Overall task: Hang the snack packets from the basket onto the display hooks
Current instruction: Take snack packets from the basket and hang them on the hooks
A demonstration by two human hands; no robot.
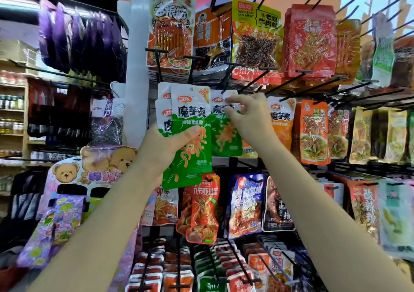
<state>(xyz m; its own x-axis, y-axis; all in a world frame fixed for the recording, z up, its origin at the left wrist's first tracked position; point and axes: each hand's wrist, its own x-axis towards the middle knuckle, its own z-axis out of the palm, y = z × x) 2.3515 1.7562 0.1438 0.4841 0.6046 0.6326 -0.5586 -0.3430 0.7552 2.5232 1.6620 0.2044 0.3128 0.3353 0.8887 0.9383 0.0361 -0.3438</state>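
- Left hand [167,145] grips a fanned stack of green packets [190,135], fingers curled round the middle, thumb pressed across the front one.
- The stack stands upright, long axis vertical, punched hole at the top edge showing clear of the fingers.
- Right hand [248,117] is up at one green packet [224,132], fingertips pinching its top white strip, right where the hang hole would be.
- That packet hangs upright too, just right of the held stack and touching it; whether it is already on the hook [253,82] or only lined up, I can't tell.
- The hook's tip points out toward the person, just above the right hand's fingers, so the right hand is nearer to it.
- Judging from this, the next packet must travel rightward and up from the left hand.
- The basket is not in view.
- Orange packets [281,123] hang on the next hook along.
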